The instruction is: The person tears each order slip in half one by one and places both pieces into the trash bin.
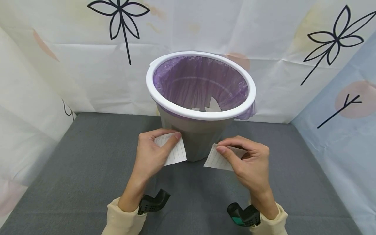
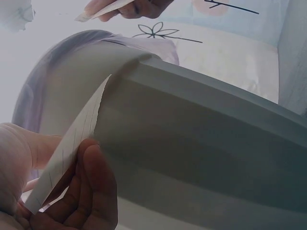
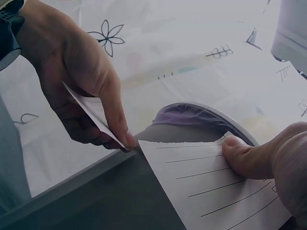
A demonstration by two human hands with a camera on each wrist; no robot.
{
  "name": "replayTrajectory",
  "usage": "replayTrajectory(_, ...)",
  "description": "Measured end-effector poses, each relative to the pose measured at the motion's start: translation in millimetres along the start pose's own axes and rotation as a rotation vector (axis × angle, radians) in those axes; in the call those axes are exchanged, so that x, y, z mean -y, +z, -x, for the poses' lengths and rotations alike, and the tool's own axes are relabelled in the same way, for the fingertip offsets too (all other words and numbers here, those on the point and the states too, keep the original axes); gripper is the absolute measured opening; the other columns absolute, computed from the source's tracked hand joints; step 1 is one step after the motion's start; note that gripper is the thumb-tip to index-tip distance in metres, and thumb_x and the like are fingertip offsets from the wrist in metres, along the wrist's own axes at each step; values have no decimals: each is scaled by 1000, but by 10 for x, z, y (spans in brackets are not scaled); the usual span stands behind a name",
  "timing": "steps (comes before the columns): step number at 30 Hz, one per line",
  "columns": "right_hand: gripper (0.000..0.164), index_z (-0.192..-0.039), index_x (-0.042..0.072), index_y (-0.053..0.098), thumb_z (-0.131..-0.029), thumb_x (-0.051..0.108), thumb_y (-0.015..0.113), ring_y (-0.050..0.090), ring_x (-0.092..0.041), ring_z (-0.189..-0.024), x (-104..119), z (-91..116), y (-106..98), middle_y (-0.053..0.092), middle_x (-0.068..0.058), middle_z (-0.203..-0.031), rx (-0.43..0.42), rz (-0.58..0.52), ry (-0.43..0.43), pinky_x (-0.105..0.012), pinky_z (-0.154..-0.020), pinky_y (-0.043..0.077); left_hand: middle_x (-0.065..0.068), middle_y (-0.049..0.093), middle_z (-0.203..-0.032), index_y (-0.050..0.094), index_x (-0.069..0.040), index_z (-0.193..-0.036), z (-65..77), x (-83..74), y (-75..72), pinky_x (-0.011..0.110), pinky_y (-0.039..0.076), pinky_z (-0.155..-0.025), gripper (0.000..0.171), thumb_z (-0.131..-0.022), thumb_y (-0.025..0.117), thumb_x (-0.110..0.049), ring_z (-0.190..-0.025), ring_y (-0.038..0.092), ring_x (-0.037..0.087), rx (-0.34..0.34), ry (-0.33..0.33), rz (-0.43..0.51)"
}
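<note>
In the head view my left hand (image 1: 150, 156) pinches a torn piece of lined paper (image 1: 177, 154) between thumb and fingers. Facing it, my right hand (image 1: 249, 161) pinches a second lined piece (image 1: 215, 160) by its upper edge. A gap separates the two pieces. The right wrist view shows a ragged top edge on the right piece (image 3: 201, 182). Both hands are in front of a grey bin (image 1: 202, 137) with a white rim (image 1: 202, 115). A purple bag (image 1: 188, 70) lines it, and pale paper scraps (image 1: 213, 106) lie inside.
The bin stands on a dark grey cloth surface (image 1: 88, 169), near the back edge. A patterned white sheet (image 1: 191, 26) hangs behind, with a bluish one (image 1: 346, 130) at the right. Each wrist carries a black device (image 1: 154, 201).
</note>
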State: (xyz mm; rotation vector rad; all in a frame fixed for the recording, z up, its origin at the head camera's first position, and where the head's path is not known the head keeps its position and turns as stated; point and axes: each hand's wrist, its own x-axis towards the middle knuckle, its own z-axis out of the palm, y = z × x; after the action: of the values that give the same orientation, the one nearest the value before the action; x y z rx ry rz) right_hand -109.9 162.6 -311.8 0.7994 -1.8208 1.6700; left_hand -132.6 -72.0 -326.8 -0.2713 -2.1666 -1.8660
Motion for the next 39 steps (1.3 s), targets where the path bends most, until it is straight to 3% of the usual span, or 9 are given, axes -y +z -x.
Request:
replayTrajectory(13,8,-86,-8,75,-81,-13,78,69,-14,-72,-35,-42,-115,73,-9,-78,-34,45,19,-20,-61,51,8,73,-81,80,-5,-93,47,-95,-18,32,55,-52,6,-89,77,-6,-59,66,21,9,40,33)
replayTrajectory(22,12,-85,-13,73,-77,-22,74,72,-15,-74,-72,-74,-242,75,-10,-80,-96,43,16,-20,-61,51,9,72,-78,80,-5,-91,59,-106,-48,33,55,-49,4,-89,77,-7,-56,66,22,-9,56,58)
replayTrajectory(39,8,-84,-16,72,-78,-19,75,67,-11,-65,-115,-77,-418,74,-8,-77,-212,79,88,-18,-58,51,11,71,-76,80,-4,-91,57,-141,-139,31,54,-49,6,-90,78,-10,-54,66,24,-53,34,70)
